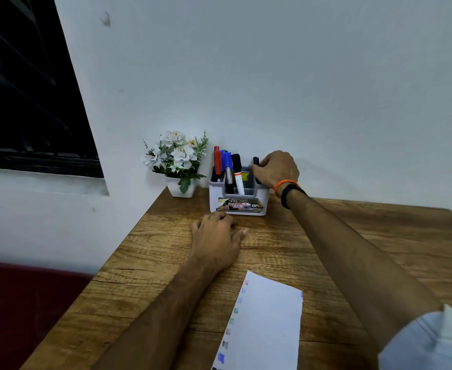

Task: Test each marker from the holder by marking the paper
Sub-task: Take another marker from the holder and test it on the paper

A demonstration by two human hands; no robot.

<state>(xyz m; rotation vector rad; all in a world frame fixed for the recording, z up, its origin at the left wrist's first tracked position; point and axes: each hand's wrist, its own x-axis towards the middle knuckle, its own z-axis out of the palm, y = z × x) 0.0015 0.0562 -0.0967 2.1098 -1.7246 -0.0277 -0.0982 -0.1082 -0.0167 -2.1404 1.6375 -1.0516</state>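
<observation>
Holder (238, 201) sits at 12 o'clock on the wooden table (352, 236), against the wall. Right hand (276, 169) pinches a black marker (256, 166) at the holder's right compartment. Left hand (216, 236) rests flat, fingers loosely spread, just at 6 o'clock of the holder. Paper (267, 324), colour marks down its left edge, lies at 6 o'clock.

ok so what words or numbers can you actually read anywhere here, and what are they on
"42": in a red-edged box on the label on the front of the marker holder.
"OP": large white letters at the right end of that same label; cut off, more may follow.
The rest of the label is too blurred to read.
Print on the white marker in the holder: too small to read.
The paper carries only colour test marks, no words.
</observation>
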